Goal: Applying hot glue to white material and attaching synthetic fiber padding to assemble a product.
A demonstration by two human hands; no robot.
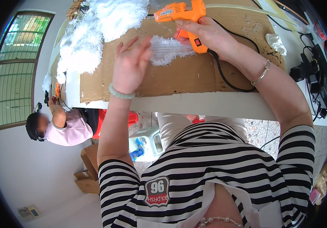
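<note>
My right hand point(212, 36) is closed around the handle of an orange glue gun point(186, 11), its nozzle turned left above the cardboard. A black cord runs from the base of the handle. Below the glue gun lies a small ribbed, translucent-white piece with fluffy edges point(167, 53). My left hand point(131, 62) is raised at its left end, fingers apart and somewhat blurred by motion. Whether those fingertips touch the piece, I cannot tell. A large heap of white fluffy fibre point(114, 19) sits at the far left, beyond my left hand.
A brown cardboard sheet point(159, 81) covers much of the white table point(209, 106). Crumpled clear plastic point(276, 43) lies at its right. Black cords and plugs point(315, 76) crowd the right edge. Another person point(70, 127) sits at the left with an orange tool; a stool point(148, 140) stands below.
</note>
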